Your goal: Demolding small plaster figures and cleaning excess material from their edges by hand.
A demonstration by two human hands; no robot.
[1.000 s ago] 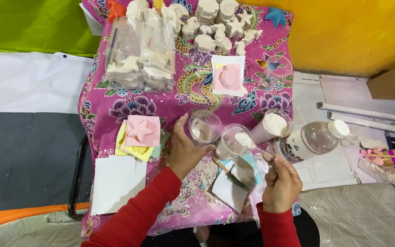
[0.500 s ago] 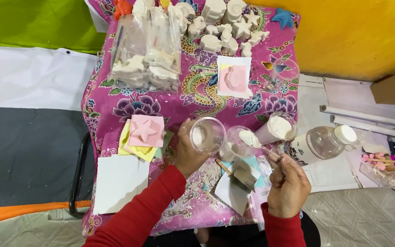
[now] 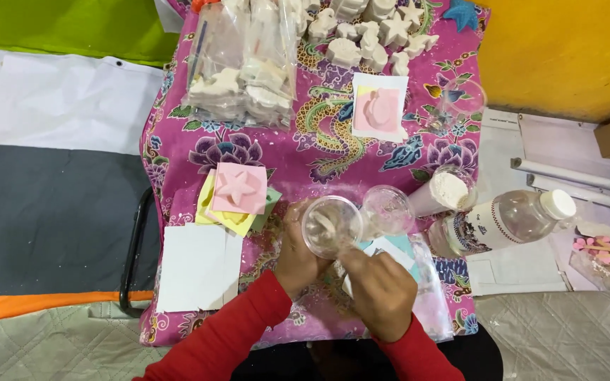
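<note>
While both hands meet at the near edge of the tabletop (image 3: 305,148), entries as follows.

Left hand: left hand (image 3: 296,255), red sleeve, grip clamped round the side of a clear plastic cup (image 3: 331,226), fingers wrapped on its left wall.

Cup: held just above the pink patterned cloth, mouth tilted towards the camera; a whitish residue shows inside. Contents otherwise unclear.

Right hand: right hand (image 3: 383,295), red sleeve, fingers drawn together just below the cup; whether they pinch a stirring tool I cannot tell, as the fist hides it. Knuckles touch or nearly touch the cup's lower rim.

Second cup: clear cup (image 3: 387,210) standing just right of the held one, rims close together.

Powder cup: cup of white powder (image 3: 443,192), lying tilted, near the second cup.

Bottle: clear plastic bottle with white cap (image 3: 506,221), on its side at the right edge of the cloth.

Star mould: pink square mould with a star shape (image 3: 238,188), stacked on yellow and green squares, left of the held cup.

Round mould: pink mould on white paper (image 3: 379,109), farther back, well apart from the hands.

White casts: plaster figures (image 3: 368,35) at the far end; bagged ones (image 3: 245,74) beside them.

Paper: white sheet (image 3: 195,267) near the left forearm.
</note>
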